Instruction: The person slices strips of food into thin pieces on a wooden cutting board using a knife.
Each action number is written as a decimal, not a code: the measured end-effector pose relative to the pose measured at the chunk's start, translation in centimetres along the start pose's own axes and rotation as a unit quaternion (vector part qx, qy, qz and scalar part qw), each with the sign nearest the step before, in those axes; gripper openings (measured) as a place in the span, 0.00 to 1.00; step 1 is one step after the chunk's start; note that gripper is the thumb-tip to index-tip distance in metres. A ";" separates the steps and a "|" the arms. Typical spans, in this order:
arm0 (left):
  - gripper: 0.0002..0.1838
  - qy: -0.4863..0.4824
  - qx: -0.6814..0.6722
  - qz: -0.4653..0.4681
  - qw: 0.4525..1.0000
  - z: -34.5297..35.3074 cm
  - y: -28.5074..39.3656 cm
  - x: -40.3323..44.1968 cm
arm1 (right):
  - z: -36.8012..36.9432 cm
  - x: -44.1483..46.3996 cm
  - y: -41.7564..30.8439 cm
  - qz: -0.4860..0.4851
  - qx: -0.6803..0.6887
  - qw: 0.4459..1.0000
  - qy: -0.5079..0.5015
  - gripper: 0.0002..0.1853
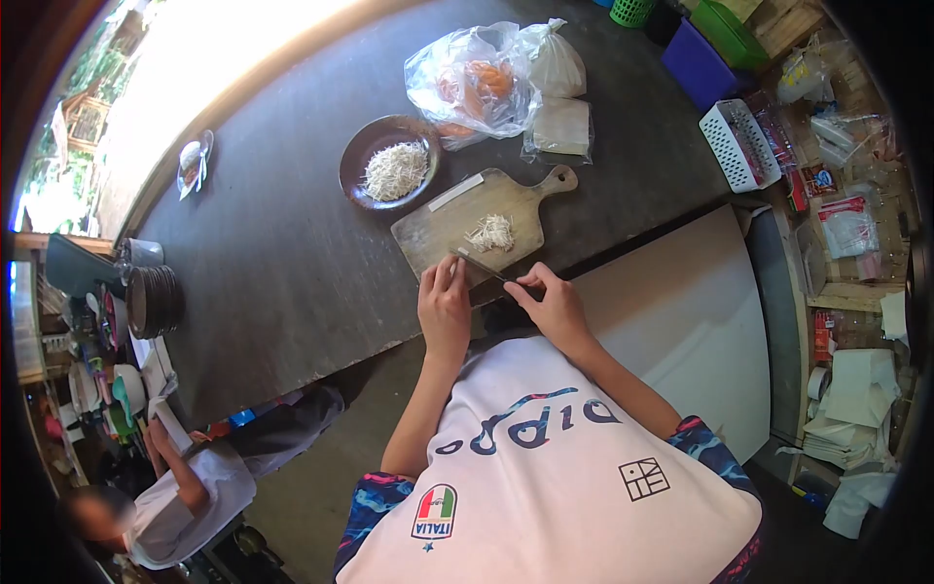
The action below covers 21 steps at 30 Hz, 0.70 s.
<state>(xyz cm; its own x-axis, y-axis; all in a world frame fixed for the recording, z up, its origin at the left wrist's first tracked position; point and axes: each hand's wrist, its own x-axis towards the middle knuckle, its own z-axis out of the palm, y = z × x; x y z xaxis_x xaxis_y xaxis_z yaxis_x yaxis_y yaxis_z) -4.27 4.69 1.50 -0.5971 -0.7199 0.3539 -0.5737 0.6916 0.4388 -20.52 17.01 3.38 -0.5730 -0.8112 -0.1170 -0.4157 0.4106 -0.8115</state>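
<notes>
My right hand is closed on the handle of a small knife, whose blade lies low over the near part of a wooden cutting board. My left hand is at the board's near left edge, its fingers bent together by the knife tip; what they hold is too small to make out. A small heap of pale shreds lies mid-board, and a pale strip rests along the far edge. Beyond the board, a brown bowl holds more pale shreds.
Plastic bags with orange contents and a wrapped pale block sit on the dark table behind the board. A white basket stands at the right, stacked dishes at the left. Another person is at lower left.
</notes>
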 end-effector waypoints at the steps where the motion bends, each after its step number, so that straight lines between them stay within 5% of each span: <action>1: 0.20 -0.002 -0.001 -0.002 1.000 -0.2 0.1 -0.1 | 0.2 0.4 -0.3 0.007 0.002 1.000 -0.005 0.19; 21: 0.21 0.011 -0.010 -0.012 1.000 -0.1 0.3 -0.1 | -0.2 -0.3 0.1 0.012 -0.005 1.000 0.000 0.20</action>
<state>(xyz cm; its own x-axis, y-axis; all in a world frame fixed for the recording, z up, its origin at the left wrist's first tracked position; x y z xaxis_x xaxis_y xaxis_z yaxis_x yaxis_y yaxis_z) -4.33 4.93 1.68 -0.5718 -0.7369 0.3607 -0.5754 0.6736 0.4639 -20.48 17.38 3.46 -0.5825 -0.8012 -0.1371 -0.4092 0.4347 -0.8023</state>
